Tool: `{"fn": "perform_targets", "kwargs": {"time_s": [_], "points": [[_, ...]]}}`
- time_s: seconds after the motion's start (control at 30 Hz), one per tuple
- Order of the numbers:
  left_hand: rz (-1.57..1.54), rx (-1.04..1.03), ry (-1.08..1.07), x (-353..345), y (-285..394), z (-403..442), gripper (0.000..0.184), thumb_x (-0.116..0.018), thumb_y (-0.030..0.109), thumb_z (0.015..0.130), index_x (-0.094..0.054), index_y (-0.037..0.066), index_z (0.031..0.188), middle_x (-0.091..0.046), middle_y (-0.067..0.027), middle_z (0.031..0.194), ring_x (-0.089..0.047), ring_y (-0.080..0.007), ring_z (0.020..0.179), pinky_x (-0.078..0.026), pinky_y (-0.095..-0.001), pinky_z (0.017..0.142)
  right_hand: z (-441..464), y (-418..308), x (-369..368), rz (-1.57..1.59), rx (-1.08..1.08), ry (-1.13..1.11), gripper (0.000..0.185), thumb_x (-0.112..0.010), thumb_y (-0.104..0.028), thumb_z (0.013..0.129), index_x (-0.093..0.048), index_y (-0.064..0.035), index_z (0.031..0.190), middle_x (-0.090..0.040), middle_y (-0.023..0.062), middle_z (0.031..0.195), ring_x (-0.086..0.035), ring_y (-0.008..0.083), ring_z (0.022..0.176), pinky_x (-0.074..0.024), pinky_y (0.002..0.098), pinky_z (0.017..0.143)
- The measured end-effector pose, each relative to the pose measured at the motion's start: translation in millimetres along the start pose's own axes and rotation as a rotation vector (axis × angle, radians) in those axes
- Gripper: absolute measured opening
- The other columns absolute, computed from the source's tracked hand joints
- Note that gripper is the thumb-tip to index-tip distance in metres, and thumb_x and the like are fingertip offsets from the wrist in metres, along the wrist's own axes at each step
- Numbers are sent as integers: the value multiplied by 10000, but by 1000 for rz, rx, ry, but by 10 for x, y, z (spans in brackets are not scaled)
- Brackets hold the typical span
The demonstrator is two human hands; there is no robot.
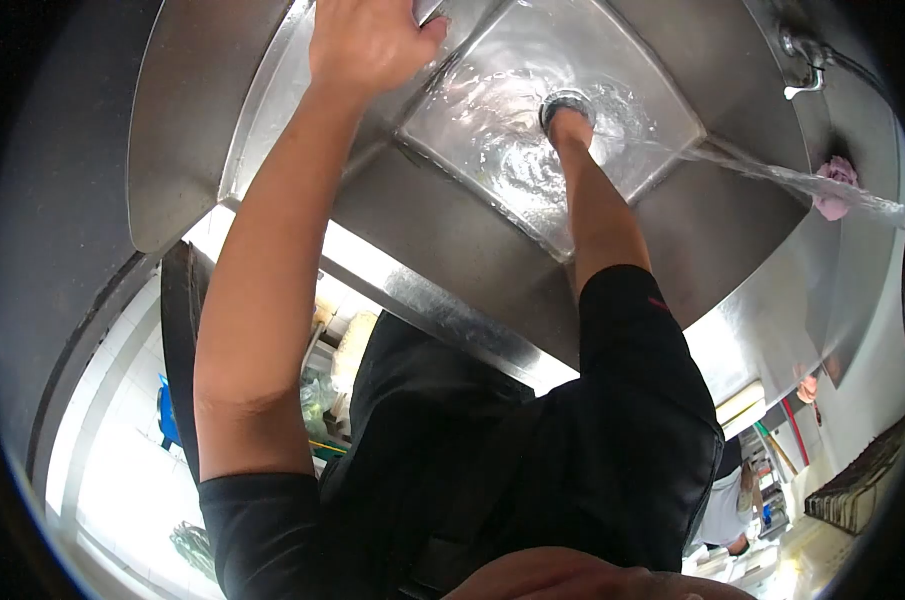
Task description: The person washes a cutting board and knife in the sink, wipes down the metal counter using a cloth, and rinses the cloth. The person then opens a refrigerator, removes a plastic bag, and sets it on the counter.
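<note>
A stainless steel sink (442, 215) lies in front of me, with rippling water (517, 150) over its floor. My right hand (572, 128) reaches down to the dark round drain opening (549, 112). Its fingers are hidden in the opening, so I cannot see what they touch. At the top edge of the view is my left hand (367, 45), over the left side of the sink. Its thumb sticks out to the right beside a small bright metal piece; the other fingers are cut off, and whether it grips anything cannot be told.
A stream of water (772, 172) arcs in from the right. A tap (807, 65) and a crumpled pink cloth (836, 188) are at the right side. Below the sink's front rim (422, 305) are bagged goods (317, 395). Another person (727, 505) stands behind at lower right.
</note>
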State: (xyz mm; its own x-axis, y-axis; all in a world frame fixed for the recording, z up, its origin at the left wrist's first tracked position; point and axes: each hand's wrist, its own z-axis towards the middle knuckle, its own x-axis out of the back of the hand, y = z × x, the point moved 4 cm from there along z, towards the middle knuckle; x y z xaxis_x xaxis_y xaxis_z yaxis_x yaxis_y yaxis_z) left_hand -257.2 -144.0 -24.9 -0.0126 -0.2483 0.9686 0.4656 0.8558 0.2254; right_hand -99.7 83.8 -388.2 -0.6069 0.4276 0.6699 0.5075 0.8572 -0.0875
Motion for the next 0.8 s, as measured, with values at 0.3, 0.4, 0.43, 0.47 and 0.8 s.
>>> {"fn": "perform_targets", "kwargs": {"time_s": [0.3,0.4,0.43,0.47,0.8], "points": [[-33,-10,11,-5,-9,-15,665,-693,187,695,-456,125,1313,-363,-165,1423,-313,-347,1331,-233,-460,1093,301,86,-116,-173,137,-27,317,-440,-189,903,-655,-47,1087,-627,178,1168,-611,341,1083,-505,457,890],[-21,-17,17,13,0,-2,662,-695,190,692,-460,119,1307,-365,-168,1419,-318,-349,1326,-236,-458,1091,471,199,-208,-70,137,70,287,-467,-167,893,-665,-53,1066,-643,162,1137,-623,343,1050,-511,433,877],[-17,-16,17,24,-6,1,662,-695,190,692,-460,119,1307,-365,-168,1419,-318,-349,1326,-236,-458,1091,450,196,-209,-15,153,137,272,-484,-157,887,-677,-42,1039,-658,149,1116,-633,332,1036,-507,413,882],[-28,-16,11,28,-5,-7,661,-695,193,691,-461,118,1304,-366,-169,1418,-319,-348,1325,-236,-457,1091,407,181,-229,40,163,246,242,-525,-187,862,-680,-46,984,-670,147,1074,-652,325,973,-518,408,831],[-28,-11,26,13,0,-17,671,-697,207,701,-447,127,1318,-363,-164,1418,-321,-338,1323,-235,-454,1093,-768,-1668,-986,526,744,273,139,-616,-151,763,-668,-86,874,-672,132,880,-641,319,857,-504,407,768]]}}
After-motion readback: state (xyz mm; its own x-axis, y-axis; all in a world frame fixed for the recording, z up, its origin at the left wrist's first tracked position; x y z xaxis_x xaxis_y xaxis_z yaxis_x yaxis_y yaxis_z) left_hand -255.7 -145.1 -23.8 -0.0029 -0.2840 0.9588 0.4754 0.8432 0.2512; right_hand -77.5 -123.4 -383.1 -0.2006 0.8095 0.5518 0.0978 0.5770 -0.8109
